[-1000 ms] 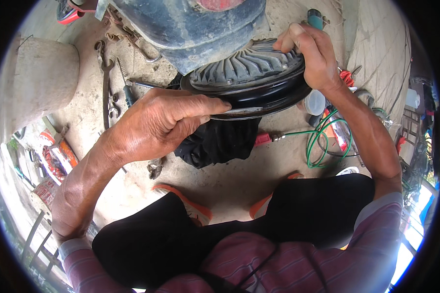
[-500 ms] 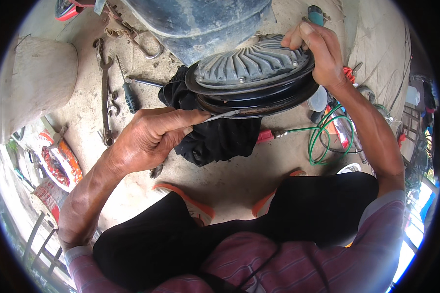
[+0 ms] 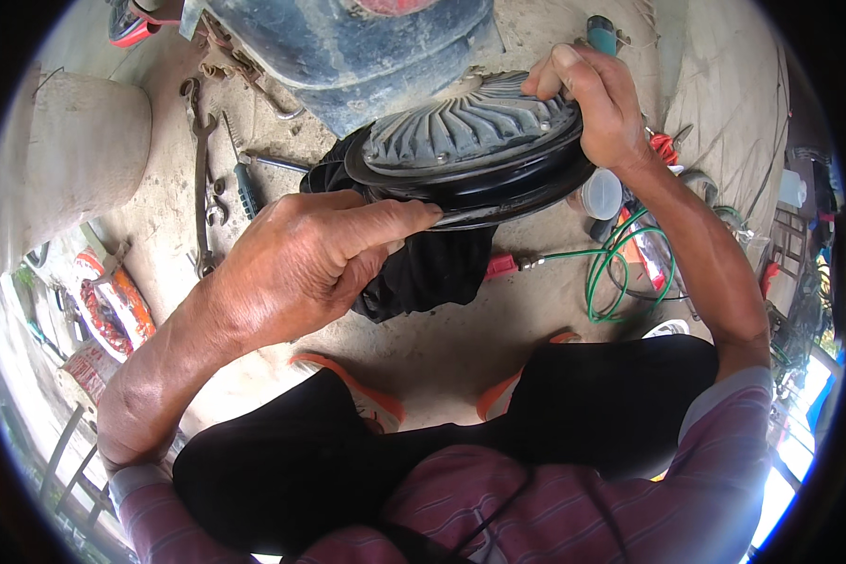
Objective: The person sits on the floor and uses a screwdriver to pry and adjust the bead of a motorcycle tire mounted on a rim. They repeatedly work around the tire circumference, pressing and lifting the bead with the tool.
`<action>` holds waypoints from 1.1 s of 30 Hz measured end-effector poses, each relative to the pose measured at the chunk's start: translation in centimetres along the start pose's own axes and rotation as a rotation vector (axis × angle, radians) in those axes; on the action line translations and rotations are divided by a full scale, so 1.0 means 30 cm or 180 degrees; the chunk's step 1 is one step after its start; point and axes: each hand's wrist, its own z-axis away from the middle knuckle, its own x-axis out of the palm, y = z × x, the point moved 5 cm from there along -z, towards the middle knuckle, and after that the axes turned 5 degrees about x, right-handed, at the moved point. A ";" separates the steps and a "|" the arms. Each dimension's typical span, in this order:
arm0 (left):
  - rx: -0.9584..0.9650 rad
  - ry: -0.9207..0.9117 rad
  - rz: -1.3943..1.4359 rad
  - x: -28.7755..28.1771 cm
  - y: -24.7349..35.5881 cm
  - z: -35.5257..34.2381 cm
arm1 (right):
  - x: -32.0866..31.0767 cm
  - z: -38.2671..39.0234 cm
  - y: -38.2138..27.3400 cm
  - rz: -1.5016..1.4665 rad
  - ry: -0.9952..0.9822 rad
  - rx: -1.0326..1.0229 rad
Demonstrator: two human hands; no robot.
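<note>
A black wheel rim (image 3: 508,183) with a finned grey hub cover (image 3: 461,127) is held tilted over a bunched black cloth (image 3: 423,282). My right hand (image 3: 602,113) grips its upper right edge, fingers curled over the cover. My left hand (image 3: 310,263) is closed at the lower front lip, index finger laid along it, on a thin metal tool that is mostly hidden. A worn blue-grey curved body (image 3: 385,56) stands just behind the wheel.
Spanners (image 3: 204,169) and a screwdriver (image 3: 244,188) lie at the left, near a pale bucket (image 3: 94,160). A green hose (image 3: 611,282) with a red fitting (image 3: 500,266), a clear cup (image 3: 603,195) and a teal cylinder (image 3: 602,33) are on the right.
Since half a second ago my left hand has moved right and closer to the rim, hiding more of the thin tool. The wheel and my right hand have shifted slightly left.
</note>
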 end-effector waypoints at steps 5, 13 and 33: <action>-0.0165 0.0098 0.0013 0.023 0.003 0.030 | 0.011 -0.007 -0.011 0.0124 0.0077 -0.0016; -0.0725 -0.0175 -0.0273 -0.018 0.111 0.006 | 0.011 -0.014 -0.026 0.0173 0.0127 0.0024; -0.0803 -0.0418 -0.0512 -0.012 0.186 -0.078 | 0.019 -0.005 -0.028 0.0197 0.0261 -0.0020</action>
